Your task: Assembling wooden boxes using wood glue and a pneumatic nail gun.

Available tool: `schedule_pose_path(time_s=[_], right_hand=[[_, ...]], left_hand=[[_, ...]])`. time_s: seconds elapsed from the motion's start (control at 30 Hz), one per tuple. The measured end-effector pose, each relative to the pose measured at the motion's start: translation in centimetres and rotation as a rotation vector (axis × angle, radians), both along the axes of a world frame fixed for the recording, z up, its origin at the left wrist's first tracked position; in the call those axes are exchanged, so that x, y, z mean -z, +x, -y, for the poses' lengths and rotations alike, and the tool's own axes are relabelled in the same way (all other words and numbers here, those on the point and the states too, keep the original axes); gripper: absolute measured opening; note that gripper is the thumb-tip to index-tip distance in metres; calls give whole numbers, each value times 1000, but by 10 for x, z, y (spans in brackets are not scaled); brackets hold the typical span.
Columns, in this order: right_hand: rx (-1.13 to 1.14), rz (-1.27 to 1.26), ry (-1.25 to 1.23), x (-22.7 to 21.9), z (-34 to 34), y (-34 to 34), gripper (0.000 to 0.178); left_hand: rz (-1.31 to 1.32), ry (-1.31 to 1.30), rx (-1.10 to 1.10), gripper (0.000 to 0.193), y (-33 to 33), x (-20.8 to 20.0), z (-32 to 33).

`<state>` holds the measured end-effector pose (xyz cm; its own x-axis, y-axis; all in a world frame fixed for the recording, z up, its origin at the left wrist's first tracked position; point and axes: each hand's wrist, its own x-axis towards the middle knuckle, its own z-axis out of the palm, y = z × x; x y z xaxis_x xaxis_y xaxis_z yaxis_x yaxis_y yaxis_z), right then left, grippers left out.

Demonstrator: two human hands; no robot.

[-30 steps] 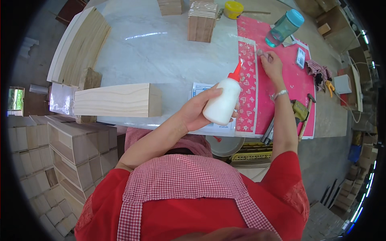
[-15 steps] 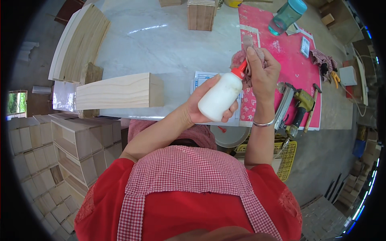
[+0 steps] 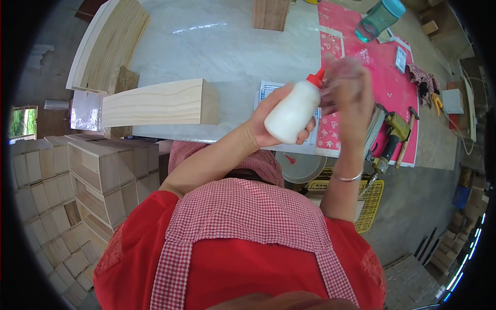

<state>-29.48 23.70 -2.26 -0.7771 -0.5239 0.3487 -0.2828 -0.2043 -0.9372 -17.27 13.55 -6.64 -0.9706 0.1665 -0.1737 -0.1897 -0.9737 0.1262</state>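
My left hand [image 3: 264,120] is wrapped round a white squeeze bottle [image 3: 292,114] with a red cap and nozzle [image 3: 317,77]. The bottle tilts up to the right above the table. Just right of the nozzle, my right hand [image 3: 357,106] grips a crumpled pinkish cloth [image 3: 343,77]; hand and cloth are smeared by motion, and the cloth partly covers the nozzle side. A pale wooden piece [image 3: 152,106], long and block-like, lies on the table to the left of the bottle. Under the bottle is a printed sheet [image 3: 266,93], mostly hidden.
Stacked pale boards [image 3: 111,46] stand at the far left. On the pink covering [image 3: 380,77] are a teal drinking bottle [image 3: 380,20], a nail gun [image 3: 397,128] and a hammer [image 3: 409,134]. A round metal pan [image 3: 305,170] and yellow basket [image 3: 376,204] sit below the edge.
My right hand has moved a little right and drawn the cloth off to the nozzle's side, blurring. The bottle stays in my left hand. The whole view has shifted slightly.
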Motion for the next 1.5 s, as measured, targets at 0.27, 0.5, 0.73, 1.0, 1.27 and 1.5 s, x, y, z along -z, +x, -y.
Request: schedule_pose_path(time_s=[0.27,0.5,0.73,1.0,1.27,1.5], right_hand=[[-316,173,16,0,-13,2,22],[-130,255,-94,-5,-12,1,23],[-182,-36,92,10,-3,-16,16],[602,-412,582,64,-55,-176,30],[478,-775,1199,98,-82,-217,52],[272,-910,1035,57,-37,-58,52]], left_hand=[[-272,159,117,67,10,9,6],[-227,246,158,81,10,4,7],[-68,178,206,82,19,11,-2],[-11,-52,213,77,57,13,4],[-93,-86,58,73,65,2,18],[-112,-138,-52,73,74,-3,21]])
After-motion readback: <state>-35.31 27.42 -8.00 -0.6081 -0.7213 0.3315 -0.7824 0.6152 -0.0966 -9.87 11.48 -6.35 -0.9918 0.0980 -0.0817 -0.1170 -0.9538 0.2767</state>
